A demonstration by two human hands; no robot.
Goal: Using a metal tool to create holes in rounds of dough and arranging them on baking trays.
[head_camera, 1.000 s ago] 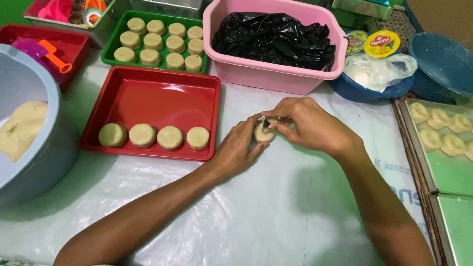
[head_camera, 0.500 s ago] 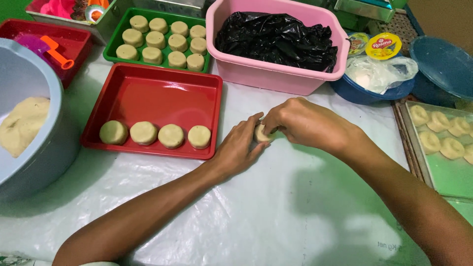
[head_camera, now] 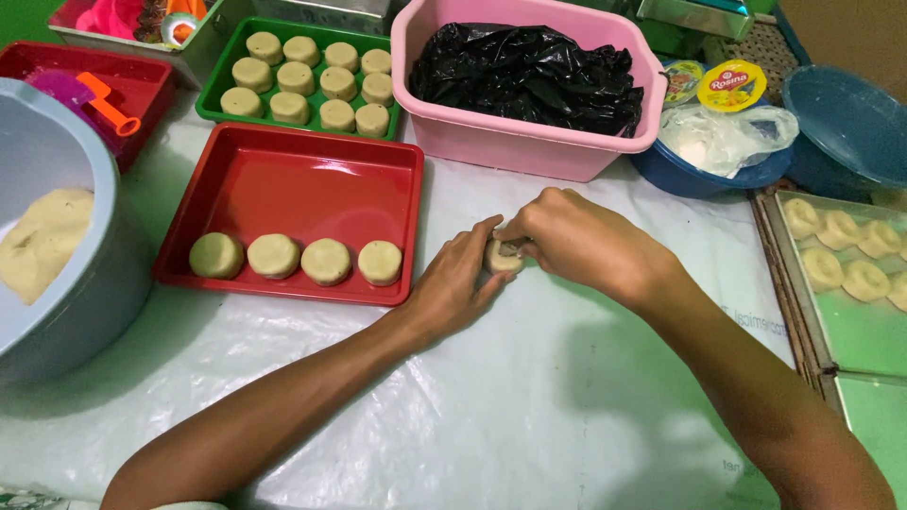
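Pale dough ball [head_camera: 503, 257] pinched btwn both hands: left hand [head_camera: 460, 283] cups it, right hand [head_camera: 567, 236] fingers clenched on top, shaping it nr red tray [head_camera: 293, 179].

Round yellow-lidded tub [head_camera: 733, 86] (red label) behind the blue bowl [head_camera: 704, 175].

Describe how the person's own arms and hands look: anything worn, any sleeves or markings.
Both arms are bare from the hands back to the picture's lower edge, with no sleeves in view. The left hand and the right hand wear no gloves. No rings, watch, bracelet or markings show on either wrist or forearm. The fingernails look short and plain, as far as can be seen.
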